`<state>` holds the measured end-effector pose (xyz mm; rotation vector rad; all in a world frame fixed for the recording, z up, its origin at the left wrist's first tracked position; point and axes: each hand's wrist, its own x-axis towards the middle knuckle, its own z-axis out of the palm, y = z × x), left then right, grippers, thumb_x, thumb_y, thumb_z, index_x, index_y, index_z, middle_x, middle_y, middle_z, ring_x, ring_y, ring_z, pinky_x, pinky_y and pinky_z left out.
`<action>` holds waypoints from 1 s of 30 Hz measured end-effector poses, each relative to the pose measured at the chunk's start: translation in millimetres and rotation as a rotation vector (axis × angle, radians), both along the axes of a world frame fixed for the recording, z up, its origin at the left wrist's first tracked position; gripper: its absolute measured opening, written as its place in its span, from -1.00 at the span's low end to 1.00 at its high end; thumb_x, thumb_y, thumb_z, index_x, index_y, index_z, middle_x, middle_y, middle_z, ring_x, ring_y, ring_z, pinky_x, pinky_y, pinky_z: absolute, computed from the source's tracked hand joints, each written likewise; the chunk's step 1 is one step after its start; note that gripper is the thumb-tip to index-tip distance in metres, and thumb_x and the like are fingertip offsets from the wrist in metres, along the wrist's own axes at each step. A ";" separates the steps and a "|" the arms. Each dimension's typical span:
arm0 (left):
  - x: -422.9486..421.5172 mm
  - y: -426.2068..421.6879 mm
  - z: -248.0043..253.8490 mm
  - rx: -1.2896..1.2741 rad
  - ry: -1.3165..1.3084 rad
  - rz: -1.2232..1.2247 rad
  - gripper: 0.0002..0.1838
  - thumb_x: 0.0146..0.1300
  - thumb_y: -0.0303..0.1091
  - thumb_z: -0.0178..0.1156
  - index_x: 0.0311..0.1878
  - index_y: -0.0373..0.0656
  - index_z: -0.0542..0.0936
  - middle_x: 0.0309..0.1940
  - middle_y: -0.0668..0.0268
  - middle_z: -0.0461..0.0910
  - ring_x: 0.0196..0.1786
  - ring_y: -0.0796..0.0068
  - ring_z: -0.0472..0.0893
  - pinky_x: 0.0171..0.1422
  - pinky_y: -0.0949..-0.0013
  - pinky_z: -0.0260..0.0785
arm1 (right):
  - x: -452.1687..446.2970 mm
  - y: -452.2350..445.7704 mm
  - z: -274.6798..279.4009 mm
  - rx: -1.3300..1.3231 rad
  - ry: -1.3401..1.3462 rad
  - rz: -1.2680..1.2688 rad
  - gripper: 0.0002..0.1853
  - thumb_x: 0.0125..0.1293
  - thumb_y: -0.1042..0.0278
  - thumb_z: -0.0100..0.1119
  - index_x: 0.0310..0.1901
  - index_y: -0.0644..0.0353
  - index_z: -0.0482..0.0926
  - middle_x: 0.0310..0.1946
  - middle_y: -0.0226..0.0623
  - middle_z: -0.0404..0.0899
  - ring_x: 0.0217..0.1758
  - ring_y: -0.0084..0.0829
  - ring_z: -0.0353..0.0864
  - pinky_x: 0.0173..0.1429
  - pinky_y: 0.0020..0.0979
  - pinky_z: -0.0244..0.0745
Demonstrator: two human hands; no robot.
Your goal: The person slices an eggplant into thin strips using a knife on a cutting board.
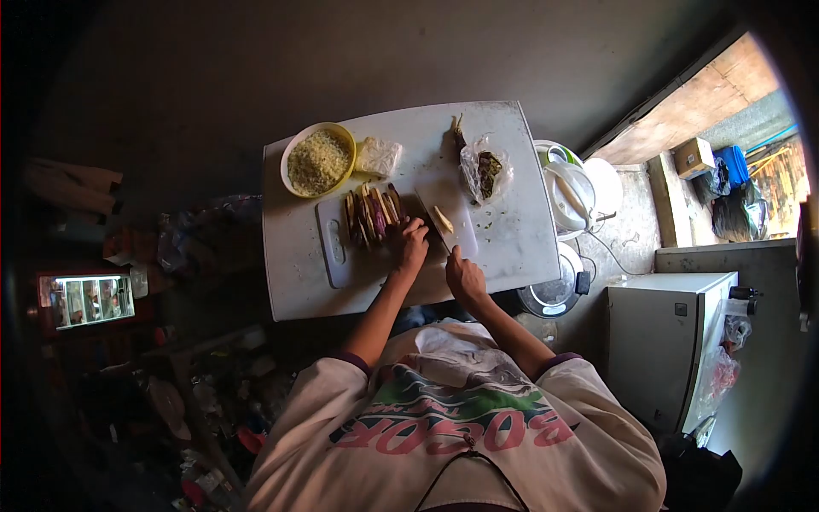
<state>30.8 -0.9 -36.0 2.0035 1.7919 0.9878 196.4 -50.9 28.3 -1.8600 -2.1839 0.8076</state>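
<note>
On a white cutting board [343,271] lies a row of long purple and pale slices [372,213]. My left hand [411,242] is at the right end of the row, its fingers bent and pressed on the slices. My right hand [465,275] is closed round the handle of a knife [433,220], whose blade points up and left, just right of the slices. A pale cut piece [443,219] lies on the board to the right of the blade.
A yellow bowl [350,172] of pale shredded food and a white block [378,157] stand at the table's back left. A clear plastic bag [485,171] with dark leaves and a dark long vegetable [459,133] lie back right. White appliances [570,196] stand beyond the table's right edge.
</note>
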 end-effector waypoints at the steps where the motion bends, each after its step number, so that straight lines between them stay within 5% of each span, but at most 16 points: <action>1: -0.5 -1.1 1.7 0.007 0.034 -0.007 -0.77 -0.18 -0.62 0.26 -0.35 -0.24 0.66 -0.21 0.27 0.59 -0.02 0.11 0.54 0.17 0.15 0.38 | -1.4 1.4 -4.2 0.022 -0.023 0.018 -0.68 0.42 0.24 -0.15 0.08 0.26 0.29 -0.55 0.14 0.58 -0.49 0.18 0.60 -0.35 0.12 0.48; 8: 2.2 -2.8 11.2 0.022 -0.013 -0.003 -0.77 -0.18 -0.62 0.30 -0.33 -0.26 0.65 -0.21 0.24 0.57 -0.01 0.08 0.54 0.14 0.16 0.39 | 1.3 21.2 -1.3 0.189 0.004 0.016 -0.77 0.42 0.22 -0.14 -0.08 0.21 0.29 -0.58 0.13 0.55 -0.49 0.20 0.58 -0.36 0.15 0.46; 10: 2.2 -4.8 8.3 0.043 -0.026 0.006 -0.77 -0.16 -0.62 0.30 -0.33 -0.27 0.65 -0.22 0.23 0.57 -0.01 0.07 0.54 0.14 0.16 0.39 | 8.4 24.3 11.9 0.009 0.096 0.006 -0.78 0.42 0.21 -0.12 -0.17 0.21 0.25 -0.58 0.17 0.54 -0.47 0.26 0.55 -0.35 0.19 0.43; 14: 0.4 -2.8 -32.1 0.190 0.077 0.060 -0.83 -0.12 -0.62 0.27 -0.37 -0.29 0.62 -0.24 0.17 0.57 -0.03 0.04 0.54 0.11 0.16 0.38 | 12.8 19.6 28.6 -0.029 0.116 -0.001 -0.77 0.42 0.20 -0.12 -0.17 0.21 0.25 -0.57 0.20 0.53 -0.46 0.30 0.54 -0.34 0.22 0.40; 20: 3.6 -2.7 18.0 0.075 -0.020 0.026 -0.88 -0.14 -0.67 0.17 -0.47 -0.29 0.60 -0.30 0.15 0.58 -0.13 0.01 0.56 0.01 0.13 0.41 | 14.6 5.7 41.4 -0.103 0.135 0.012 -0.77 0.43 0.20 -0.13 -0.16 0.22 0.24 -0.58 0.22 0.52 -0.45 0.31 0.54 -0.34 0.23 0.39; 30: -2.6 -1.3 15.4 0.185 0.156 0.037 -0.84 -0.10 -0.62 0.14 -0.48 -0.17 0.66 -0.37 0.29 0.61 -0.09 0.14 0.61 0.00 0.16 0.44 | 10.9 -8.6 24.2 -0.032 0.100 0.008 -0.75 0.42 0.25 -0.13 -0.07 0.28 0.24 -0.58 0.18 0.54 -0.47 0.27 0.55 -0.35 0.20 0.42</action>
